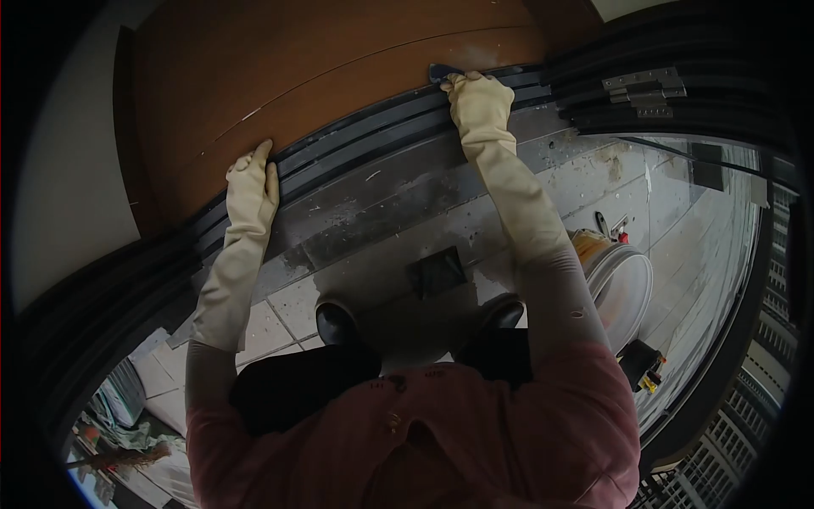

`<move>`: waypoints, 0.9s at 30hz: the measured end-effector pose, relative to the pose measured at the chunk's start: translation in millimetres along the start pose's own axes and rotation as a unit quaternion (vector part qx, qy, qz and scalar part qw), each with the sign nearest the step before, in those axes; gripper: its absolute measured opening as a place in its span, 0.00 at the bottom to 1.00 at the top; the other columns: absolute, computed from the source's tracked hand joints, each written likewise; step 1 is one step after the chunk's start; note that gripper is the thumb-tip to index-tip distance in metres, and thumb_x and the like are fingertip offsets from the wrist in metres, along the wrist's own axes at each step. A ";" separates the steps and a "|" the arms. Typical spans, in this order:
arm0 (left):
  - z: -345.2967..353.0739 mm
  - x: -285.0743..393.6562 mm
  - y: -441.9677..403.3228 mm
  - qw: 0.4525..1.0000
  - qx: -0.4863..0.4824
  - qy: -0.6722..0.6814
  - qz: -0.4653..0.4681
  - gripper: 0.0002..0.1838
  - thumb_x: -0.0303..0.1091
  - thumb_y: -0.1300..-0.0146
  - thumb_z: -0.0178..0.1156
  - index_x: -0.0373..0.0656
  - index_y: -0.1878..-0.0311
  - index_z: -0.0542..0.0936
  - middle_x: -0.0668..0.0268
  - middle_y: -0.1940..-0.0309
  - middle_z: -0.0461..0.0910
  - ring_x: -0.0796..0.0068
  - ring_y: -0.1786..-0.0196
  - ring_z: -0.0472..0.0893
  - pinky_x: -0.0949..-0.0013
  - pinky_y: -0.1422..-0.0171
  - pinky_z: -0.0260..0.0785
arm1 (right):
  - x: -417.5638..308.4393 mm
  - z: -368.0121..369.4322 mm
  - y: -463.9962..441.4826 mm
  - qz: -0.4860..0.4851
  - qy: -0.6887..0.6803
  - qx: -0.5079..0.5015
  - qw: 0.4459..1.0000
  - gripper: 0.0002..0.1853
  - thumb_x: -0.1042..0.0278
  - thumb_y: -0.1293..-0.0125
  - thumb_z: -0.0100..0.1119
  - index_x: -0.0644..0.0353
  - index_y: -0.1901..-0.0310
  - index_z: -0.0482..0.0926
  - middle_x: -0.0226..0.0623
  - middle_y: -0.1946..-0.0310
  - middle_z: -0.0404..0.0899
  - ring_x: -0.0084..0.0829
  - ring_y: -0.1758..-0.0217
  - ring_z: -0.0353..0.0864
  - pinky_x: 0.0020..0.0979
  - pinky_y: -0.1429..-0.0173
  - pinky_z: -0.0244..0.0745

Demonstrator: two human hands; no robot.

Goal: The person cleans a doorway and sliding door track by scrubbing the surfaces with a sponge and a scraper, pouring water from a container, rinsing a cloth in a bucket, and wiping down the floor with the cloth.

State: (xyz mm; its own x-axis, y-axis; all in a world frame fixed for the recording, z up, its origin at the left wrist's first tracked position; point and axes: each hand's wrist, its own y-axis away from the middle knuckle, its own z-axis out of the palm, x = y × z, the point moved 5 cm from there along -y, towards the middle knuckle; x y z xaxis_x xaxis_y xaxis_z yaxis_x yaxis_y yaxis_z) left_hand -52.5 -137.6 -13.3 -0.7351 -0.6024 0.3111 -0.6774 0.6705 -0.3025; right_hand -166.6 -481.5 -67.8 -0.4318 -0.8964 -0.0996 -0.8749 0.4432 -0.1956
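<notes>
Along the top edge of the black track (365, 137), my right hand (482, 97) is clamping one dark blade (443, 73), fist hiding the rest. My left hand (249, 188) is touching the track too, can't tell if it's gripping. Two boots (337, 323) are poking out, backs hidden.

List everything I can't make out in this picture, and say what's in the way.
All in the head view:
Handle of the dark flat tool: covered by the right hand.
Palm of the left hand: turned away from the camera.
Part of the round whitish container: behind the right sleeve.
Lettering on the pink shirt: too small and dim to read.
Clutter at lower left: blurred, cut off by the dark picture edge.
</notes>
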 end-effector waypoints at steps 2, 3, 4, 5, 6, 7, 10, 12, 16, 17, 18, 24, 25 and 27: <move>-0.9 0.2 0.3 1.000 -0.001 0.005 -0.002 0.18 0.28 0.37 0.55 0.42 0.44 0.78 0.51 0.62 0.80 0.50 0.56 0.78 0.56 0.42 0.68 | -4.5 -12.3 -2.1 0.092 0.044 0.002 0.995 0.14 0.52 0.35 0.57 0.54 0.62 0.82 0.39 0.64 0.84 0.42 0.58 0.83 0.41 0.56 0.78; -0.7 0.5 -1.5 1.000 -0.001 0.009 -0.006 0.18 0.28 0.37 0.55 0.41 0.44 0.78 0.51 0.62 0.80 0.50 0.56 0.78 0.56 0.42 0.68 | -24.6 -18.6 -2.0 0.107 0.064 0.003 0.992 0.14 0.51 0.36 0.58 0.54 0.64 0.83 0.38 0.65 0.84 0.41 0.60 0.84 0.40 0.58 0.78; -0.1 1.1 -2.4 1.000 -0.012 -0.027 -0.009 0.18 0.27 0.38 0.56 0.41 0.44 0.78 0.51 0.61 0.80 0.50 0.56 0.78 0.56 0.43 0.68 | -54.0 -27.2 -0.3 0.092 0.071 -0.006 0.993 0.14 0.51 0.37 0.59 0.53 0.67 0.83 0.38 0.67 0.85 0.41 0.62 0.85 0.39 0.60 0.79; -0.1 -0.7 -1.7 1.000 -0.014 -0.025 -0.009 0.18 0.27 0.38 0.56 0.41 0.44 0.78 0.51 0.61 0.80 0.50 0.56 0.78 0.56 0.43 0.68 | -85.4 -33.9 1.8 0.051 0.057 -0.040 0.996 0.12 0.52 0.38 0.60 0.52 0.66 0.83 0.36 0.70 0.85 0.41 0.63 0.86 0.39 0.62 0.79; 0.5 -0.7 -0.5 1.000 -0.004 -0.014 -0.004 0.18 0.27 0.38 0.56 0.41 0.44 0.78 0.50 0.61 0.79 0.50 0.57 0.78 0.56 0.43 0.68 | -95.4 -13.5 -0.4 0.088 0.054 -0.124 0.987 0.11 0.54 0.40 0.61 0.50 0.65 0.84 0.34 0.71 0.84 0.40 0.62 0.86 0.37 0.61 0.79; 0.2 -0.6 -1.2 1.000 0.006 -0.004 0.003 0.18 0.27 0.38 0.56 0.41 0.44 0.78 0.50 0.62 0.79 0.50 0.58 0.78 0.56 0.44 0.69 | -81.5 -22.6 -3.5 0.021 0.046 -0.074 0.996 0.10 0.56 0.39 0.61 0.51 0.63 0.84 0.36 0.72 0.84 0.40 0.63 0.86 0.36 0.61 0.79; 0.6 -2.4 -1.6 1.000 -0.004 0.009 -0.009 0.17 0.29 0.37 0.56 0.41 0.44 0.78 0.50 0.61 0.79 0.50 0.58 0.78 0.56 0.44 0.69 | 70.8 60.0 -14.5 0.050 -0.169 0.033 0.984 0.13 0.59 0.31 0.53 0.53 0.69 0.84 0.34 0.69 0.85 0.34 0.61 0.85 0.34 0.60 0.78; 0.1 -3.1 -2.9 1.000 -0.001 0.009 -0.013 0.17 0.29 0.37 0.56 0.41 0.44 0.78 0.50 0.61 0.79 0.50 0.58 0.78 0.56 0.44 0.69 | 43.1 19.1 -18.1 0.075 -0.037 -0.029 0.996 0.12 0.59 0.32 0.54 0.52 0.68 0.84 0.33 0.69 0.85 0.35 0.62 0.85 0.34 0.61 0.78; 0.1 -1.4 -5.2 1.000 -0.010 -0.005 -0.021 0.17 0.29 0.37 0.56 0.41 0.44 0.78 0.50 0.61 0.80 0.50 0.58 0.78 0.56 0.44 0.69 | -57.6 -25.6 -10.8 0.118 0.072 -0.094 0.986 0.13 0.52 0.35 0.57 0.49 0.69 0.85 0.36 0.67 0.86 0.38 0.61 0.87 0.38 0.60 0.79; 0.4 -1.2 -3.0 1.000 -0.011 -0.006 -0.023 0.17 0.29 0.37 0.55 0.41 0.44 0.78 0.50 0.61 0.80 0.50 0.58 0.78 0.56 0.44 0.69 | -65.3 -26.5 -9.3 0.045 0.061 -0.082 0.994 0.13 0.52 0.36 0.56 0.48 0.69 0.86 0.35 0.68 0.86 0.38 0.61 0.87 0.39 0.60 0.79; 2.1 -3.9 -1.1 0.999 -0.023 0.002 -0.039 0.17 0.29 0.36 0.55 0.41 0.44 0.78 0.50 0.61 0.79 0.50 0.57 0.78 0.56 0.43 0.69 | -73.2 -25.5 -6.1 -0.026 0.047 -0.071 0.996 0.13 0.53 0.36 0.55 0.47 0.69 0.86 0.34 0.69 0.86 0.38 0.62 0.87 0.40 0.60 0.79; 1.3 -1.0 -2.5 1.000 0.000 -0.006 -0.004 0.17 0.29 0.37 0.55 0.41 0.44 0.78 0.50 0.61 0.79 0.50 0.56 0.78 0.56 0.43 0.69 | -15.8 -41.7 -18.4 0.111 0.107 -0.125 0.980 0.05 0.63 0.38 0.59 0.44 0.67 0.85 0.29 0.67 0.87 0.31 0.62 0.87 0.32 0.66 0.80; 0.1 -0.4 -3.3 1.000 0.005 -0.004 -0.004 0.17 0.29 0.37 0.55 0.41 0.44 0.78 0.50 0.61 0.79 0.50 0.56 0.78 0.56 0.43 0.69 | -41.3 -29.7 -16.6 0.098 0.113 -0.174 0.973 0.12 0.51 0.35 0.58 0.46 0.68 0.86 0.35 0.67 0.86 0.38 0.60 0.87 0.35 0.60 0.81; 4.7 -5.7 -2.3 0.998 -0.037 0.005 -0.056 0.17 0.29 0.37 0.55 0.41 0.45 0.78 0.50 0.62 0.80 0.50 0.57 0.78 0.56 0.43 0.69 | -55.7 -30.6 -14.8 0.011 0.091 -0.153 0.984 0.06 0.60 0.36 0.58 0.44 0.66 0.85 0.33 0.67 0.86 0.35 0.61 0.87 0.35 0.61 0.81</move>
State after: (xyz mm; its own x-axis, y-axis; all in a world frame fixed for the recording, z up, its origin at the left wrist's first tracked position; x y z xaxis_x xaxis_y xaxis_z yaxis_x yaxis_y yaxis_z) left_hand -46.8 -137.8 -18.6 -0.6540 -0.6714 0.3485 -0.7515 0.6295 -0.1975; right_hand -136.3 -438.2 -29.5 -0.4586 -0.8848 0.0820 -0.8782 0.4654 0.1101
